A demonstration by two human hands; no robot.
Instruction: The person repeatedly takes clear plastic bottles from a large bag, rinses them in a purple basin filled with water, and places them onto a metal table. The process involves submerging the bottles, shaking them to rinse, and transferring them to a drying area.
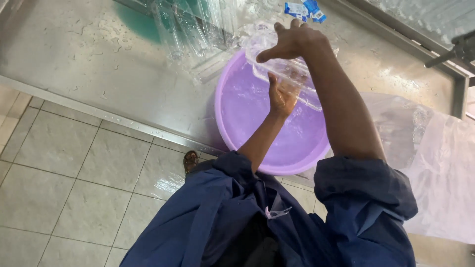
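A purple basin [232, 118] is seen at the near edge of the wet steel counter [74, 64]; over it a clear plastic container [287, 74] is gripped, left hand [282, 96] closed underneath, right hand [294, 42] clasped on top, blue wrappers [304, 10] lying beyond

From my remote feed, a wet steel desk [89, 64] runs across the upper view, beaded with water drops and catching soft daylight on its dull sheen. Below its raised edge lies a floor [64, 188] of pale square tiles with dark grout lines, glossy in one damp patch. At far right, a metal rail [462, 94] borders the desk, with frosted sheeting [440, 163] draped beside it.
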